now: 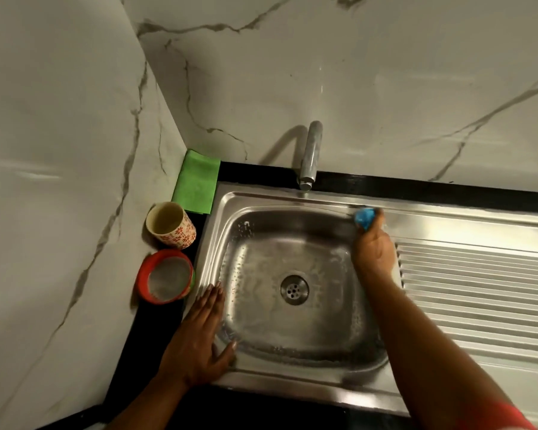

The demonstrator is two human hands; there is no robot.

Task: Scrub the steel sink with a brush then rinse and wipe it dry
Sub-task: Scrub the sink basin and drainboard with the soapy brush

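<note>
Right hand (374, 248) grips the blue brush (364, 217), pressing it on the sink (261, 200) rim's far right corner. Left hand (201, 333) lies flat, fingers straight, on the near-left rim

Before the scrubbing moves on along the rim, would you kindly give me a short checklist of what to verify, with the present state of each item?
1. Brush held firmly: ok. The right hand grips the blue brush at the back right corner of the sink rim.
2. Sink braced: ok. The left hand lies flat on the left rim.
3. Basin free of dishes: ok. Only suds and droplets surround the drain.
4. Tap off during scrubbing: ok. No water shows below the tap.
5. Drying cloth ready: ok. The green cloth lies folded in the corner.
6. Whole rim scrubbed: cannot tell.
</note>
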